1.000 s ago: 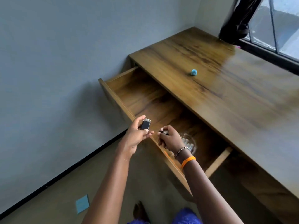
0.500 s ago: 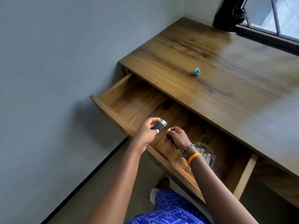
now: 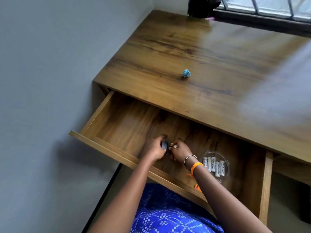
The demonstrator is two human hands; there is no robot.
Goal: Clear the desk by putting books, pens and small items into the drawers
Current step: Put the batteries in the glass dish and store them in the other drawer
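Desk [image 3: 210, 68]: wooden top along the window side, its left end against the grey wall.
Drawer [image 3: 117, 148]: pulled out from under the left part of the desk; wooden floor showing, a divider wall on its right side.
Dark item at window [image 3: 202, 5]: black, at the far end of the desk top; what it is cannot be told.
Left hand [image 3: 154, 149]: inside the drawer near its front wall, fingers curled round a small black item [image 3: 164, 145].
Right hand [image 3: 180, 151]: just beside the left hand, low in the drawer, fingers curled with the tips pinching something small and pale at the black item's end; what it pinches is too small to tell. A beaded bracelet and an orange band sit on the wrist.
Clear dish [image 3: 216, 164]: in the drawer right of the right wrist, holding white batteries lying side by side; the count cannot be told.
Blue object [image 3: 186, 74]: small, crumpled-looking, alone on the desk top, well apart from both hands.
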